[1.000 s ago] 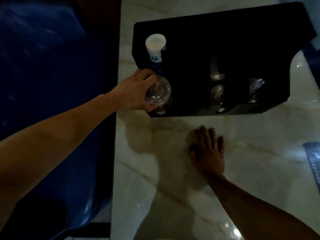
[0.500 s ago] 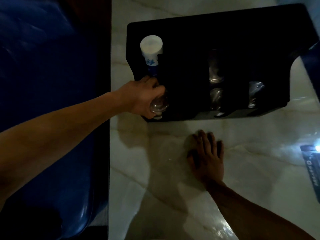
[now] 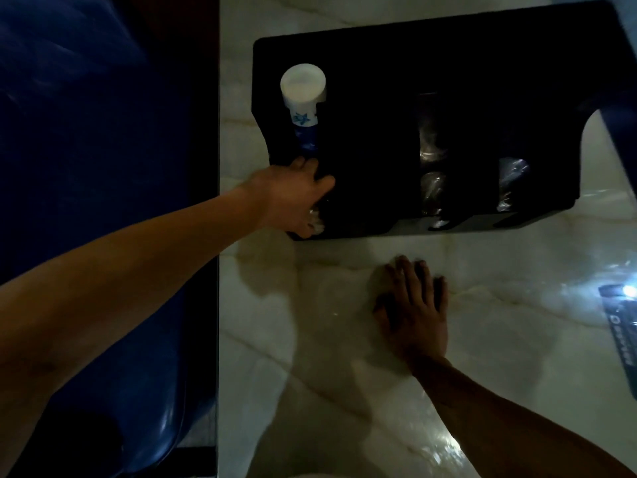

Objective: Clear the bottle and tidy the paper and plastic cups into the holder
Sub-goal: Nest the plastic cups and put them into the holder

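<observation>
A black cup holder (image 3: pixel 372 139) stands on the marble counter. A stack of white paper cups with blue print (image 3: pixel 303 94) lies in its far left slot. My left hand (image 3: pixel 293 198) is closed around clear plastic cups (image 3: pixel 316 225) at the front of that left slot; only their rim shows under my fingers. More clear plastic cups (image 3: pixel 431 188) sit in the middle slot and others (image 3: pixel 510 181) in the right slot. My right hand (image 3: pixel 413 305) lies flat on the counter, fingers apart, holding nothing. No bottle is in view.
The pale marble counter (image 3: pixel 517 357) has its left edge at the middle of the view, with a dark blue seat (image 3: pixel 86 167) beyond it. A dark card with print (image 3: pixel 624 326) lies at the right edge. Bright glare marks the counter at the right.
My left hand has pushed the clear plastic cups down and into the holder's left front slot; they are now mostly hidden. My right hand stays flat on the counter.
</observation>
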